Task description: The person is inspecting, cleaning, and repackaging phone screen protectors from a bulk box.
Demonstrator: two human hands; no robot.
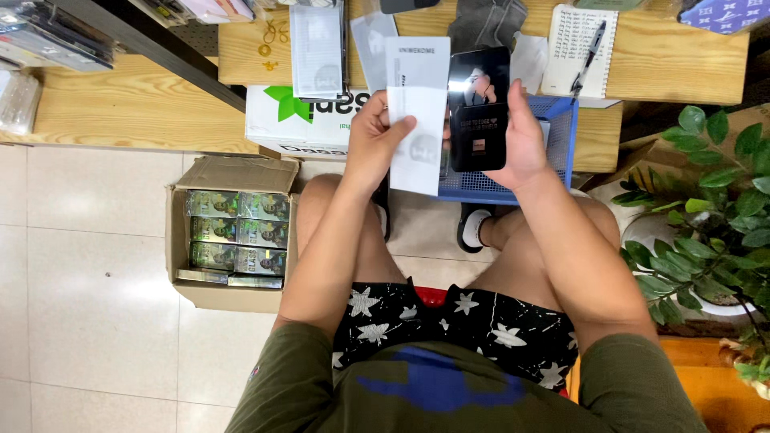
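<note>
I see a white card [417,120] with pale grey print and a glossy black panel [479,108]. At the desk's front edge sits a blue mesh basket [561,136]. The shorts [457,325] are black with white stars (red waistband); the cardboard box [233,232] is brown.

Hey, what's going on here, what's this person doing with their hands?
A seated person holds a white flat package in the left hand and a glossy black panel in the right hand, both raised over a blue basket at the edge of a wooden table. An open cardboard box of green packs sits on the floor by the left knee, and a potted plant stands at the right.
</note>
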